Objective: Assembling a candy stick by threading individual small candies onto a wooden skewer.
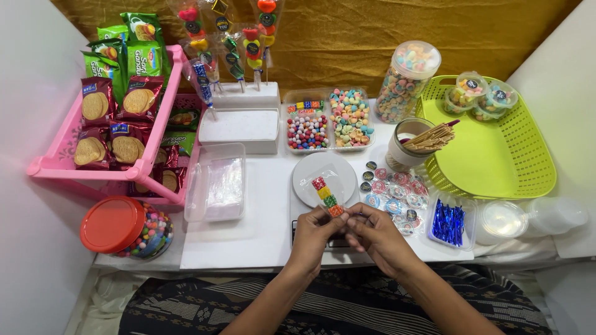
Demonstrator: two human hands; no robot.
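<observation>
Seen from the head camera, a pink plastic rack [62, 162] at the left holds dark red biscuit packets [94, 102] showing round tan biscuits, with green snack packets [144, 57] standing behind them. In front of the rack sits a clear jar with an orange-red lid [113, 224], filled with small multicoloured candies. A clear rectangular box [217, 181] holds shiny transparent wrappers, and behind it a white foam block [245, 96] carries upright candy skewers in clear sleeves [252, 46], each with a small dark round sticker. Two clear trays [329, 121] hold coloured balls and pastel ring-shaped sweets, and a tall clear jar [406, 80] beside them holds more pastel rings. A cup of thin wooden sticks [413, 141] stands against a lime-green perforated basket [496, 158], which contains two small lidded tubs [481, 94]. Round stickers [394, 189] lie scattered on the white tabletop next to a small clear box of blue metallic twist ties [448, 223]. The candy skewer [327, 197], a stack of red, yellow, green and orange sugared cubes inside a clear sleeve, tilts over a white round plate [310, 170] at the centre. The left hand [313, 232] and right hand [375, 232] meet just below it, fingertips pinched on the lower end of the skewer.
</observation>
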